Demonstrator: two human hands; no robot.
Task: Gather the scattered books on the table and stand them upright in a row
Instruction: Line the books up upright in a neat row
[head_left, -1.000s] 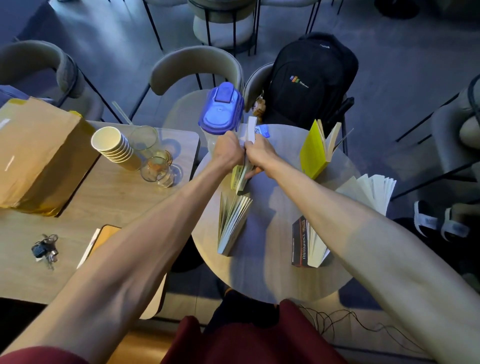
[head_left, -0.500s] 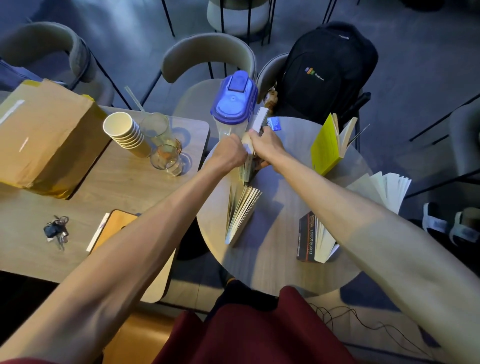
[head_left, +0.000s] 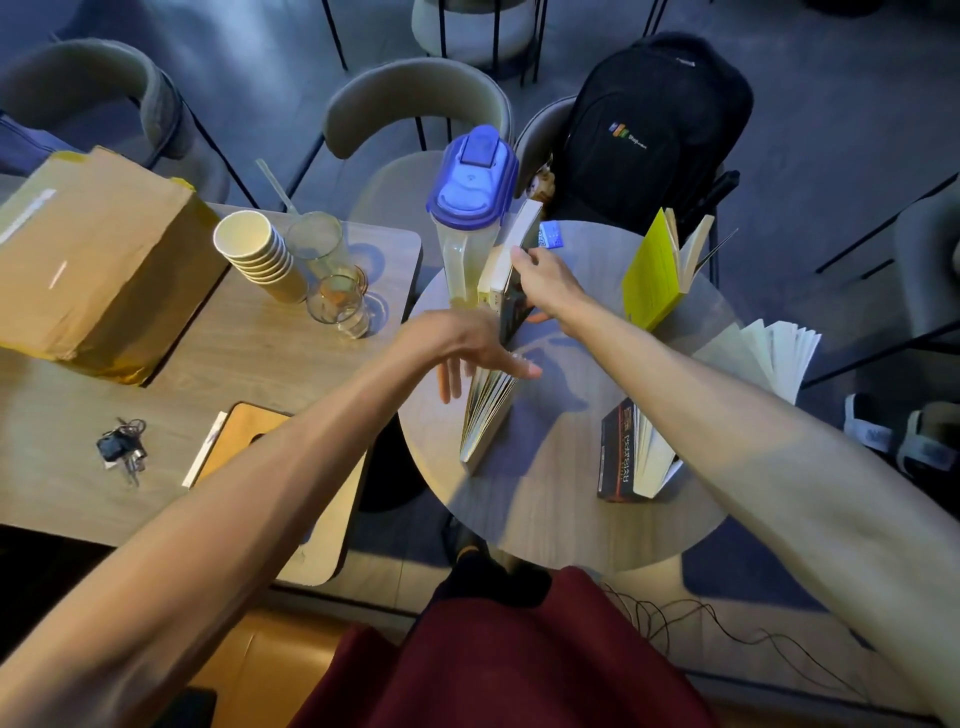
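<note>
On the round grey table (head_left: 545, 509) two or three books (head_left: 506, 270) stand upright against a clear pitcher with a blue lid (head_left: 470, 208). My right hand (head_left: 545, 283) rests against the outermost standing book, steadying it. My left hand (head_left: 467, 348) hovers open, fingers spread, just over the top of a fanned-open book (head_left: 485, 415) that stands on its edge nearer me. A black-spined book (head_left: 631, 452) stands fanned at the right. A yellow-covered book (head_left: 660, 270) stands open at the far right, and a white open book (head_left: 769, 358) sits beyond my right forearm.
A wooden table (head_left: 249, 364) at the left holds a cardboard box (head_left: 88, 265), stacked paper cups (head_left: 260, 254), glasses (head_left: 337, 296), keys (head_left: 122, 449) and a notebook (head_left: 244, 441). A black backpack (head_left: 649, 130) sits on a chair behind. Cables lie on the floor.
My left hand let go of the standing books and moved toward me, opening over the fanned book. My right hand stays on the standing books.
</note>
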